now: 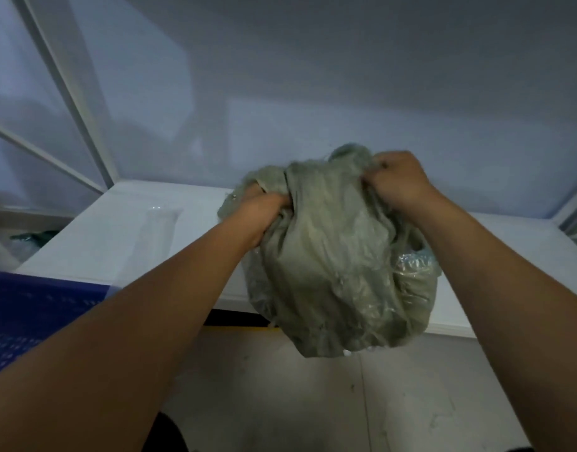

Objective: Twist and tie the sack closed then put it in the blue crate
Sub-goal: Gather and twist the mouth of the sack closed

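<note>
A full grey-green woven sack hangs in the air over the front edge of the white table, its bottom past the edge above the floor. My left hand grips a bunch of cloth at the sack's upper left. My right hand grips the gathered top at the upper right. Clear plastic shows through a gap on the sack's right side. The blue crate stands at the lower left, partly hidden behind my left forearm.
The white table runs across the middle, with a clear plastic sleeve lying on its left part. White frame bars and a pale wall stand behind. A dark green thing lies left of the table. Grey floor is below.
</note>
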The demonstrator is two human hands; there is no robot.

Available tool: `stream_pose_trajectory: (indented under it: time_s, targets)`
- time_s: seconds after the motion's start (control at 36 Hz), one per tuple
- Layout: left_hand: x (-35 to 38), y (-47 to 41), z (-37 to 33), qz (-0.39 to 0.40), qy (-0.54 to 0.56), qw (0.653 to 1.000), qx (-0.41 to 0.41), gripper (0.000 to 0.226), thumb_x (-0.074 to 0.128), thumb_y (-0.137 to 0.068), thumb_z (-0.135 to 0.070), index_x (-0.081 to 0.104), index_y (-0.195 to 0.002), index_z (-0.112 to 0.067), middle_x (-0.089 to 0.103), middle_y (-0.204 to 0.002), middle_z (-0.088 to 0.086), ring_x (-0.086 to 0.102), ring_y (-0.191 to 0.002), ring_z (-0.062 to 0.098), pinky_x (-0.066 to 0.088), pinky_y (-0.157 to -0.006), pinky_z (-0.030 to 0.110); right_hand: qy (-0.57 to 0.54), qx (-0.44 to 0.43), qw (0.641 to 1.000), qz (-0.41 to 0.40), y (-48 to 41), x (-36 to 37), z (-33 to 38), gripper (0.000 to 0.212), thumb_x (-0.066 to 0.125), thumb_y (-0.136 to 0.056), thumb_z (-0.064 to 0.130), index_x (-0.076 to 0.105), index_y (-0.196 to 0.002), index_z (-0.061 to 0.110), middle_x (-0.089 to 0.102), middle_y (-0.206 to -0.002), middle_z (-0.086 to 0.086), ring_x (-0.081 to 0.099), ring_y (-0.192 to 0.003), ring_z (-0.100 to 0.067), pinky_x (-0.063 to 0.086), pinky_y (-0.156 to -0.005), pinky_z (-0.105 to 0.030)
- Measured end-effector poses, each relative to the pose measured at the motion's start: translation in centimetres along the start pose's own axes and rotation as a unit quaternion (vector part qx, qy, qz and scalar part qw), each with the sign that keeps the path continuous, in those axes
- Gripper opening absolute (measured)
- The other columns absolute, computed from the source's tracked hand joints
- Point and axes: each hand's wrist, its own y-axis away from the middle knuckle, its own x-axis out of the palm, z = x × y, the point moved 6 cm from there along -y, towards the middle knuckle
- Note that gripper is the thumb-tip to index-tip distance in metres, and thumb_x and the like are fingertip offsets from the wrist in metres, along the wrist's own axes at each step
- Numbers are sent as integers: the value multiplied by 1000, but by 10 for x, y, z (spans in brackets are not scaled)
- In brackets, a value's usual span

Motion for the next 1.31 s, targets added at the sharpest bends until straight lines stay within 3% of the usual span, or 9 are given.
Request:
stream_pose_trajectory:
  time_s: [0.17,0.28,0.36,0.5,0.61,0.83,0.94,1.06,1.31]
  targets:
    - [-24,3,-81,-25,316,940,126,38,71,-81,2,62,-118,9,71,-109,24,72,-96,36,60,-83,49,-230,-6,947,-223,-11,-59,-12,24,54,-79,5,59,-73,28,66,-84,-1,62,-78,-16,55,-71,-32]
    - [-15,12,-81,96,430,897,47,39,56,-96,-35,68,-111,-1,71,-113,20,70,-105,32,53,-98,43,4,148,987,-61,-14,-52,-58,23,59,-89,9,68,-109,9,69,-111,-19,64,-94,-28,57,-88,-44]
    - [-7,9,-46,95,328,939,-30,40,50,-100,-23,77,-76,-5,75,-82,12,74,-78,23,56,-87,37,114,235,952,158,15,-29,-82,30,52,-95,6,65,-119,-9,67,-109,-27,62,-94,-34,51,-85,-44]
    - [1,14,-13,136,170,968,-122,17,52,-94,-13,68,-94,-8,69,-89,12,69,-76,24,61,-64,33,-117,230,918,300,32,-21,-63,54,65,-83,41,68,-127,9,71,-124,-17,67,-115,-36,47,-106,-49]
    - [8,26,-20,196,145,959,-145,32,52,-91,-24,72,-70,-12,68,-81,10,66,-72,25,52,-74,34,-206,251,915,240,23,-21,-54,67,53,-87,73,70,-115,14,76,-110,-14,74,-99,-28,53,-95,-42]
    - [53,46,4,243,-6,961,-134,52,67,-88,-53,65,-127,-20,74,-116,7,70,-108,22,53,-93,33,-52,138,966,212,37,36,-55,82,84,-54,72,68,-122,29,71,-123,1,71,-105,-20,54,-97,-38]
    - [78,53,18,209,-5,972,-106,75,78,-76,-55,55,-139,-20,67,-127,5,67,-112,24,51,-102,40,-81,121,973,180,46,70,-57,84,67,-77,60,46,-150,24,42,-157,-8,41,-144,-33,38,-117,-50]
    - [82,54,35,153,71,981,-97,107,85,-58,-62,43,-149,-23,61,-138,2,65,-117,23,49,-106,42,-86,121,987,56,66,72,-60,70,54,-74,64,61,-136,32,58,-143,-3,57,-126,-29,46,-110,-46]
    - [62,117,34,75,-9,994,-81,58,46,-102,-44,36,-152,-16,50,-147,3,54,-127,24,42,-110,35,-56,147,987,-11,151,64,-33,58,56,-86,54,62,-134,22,53,-140,-8,53,-124,-36,43,-109,-45]
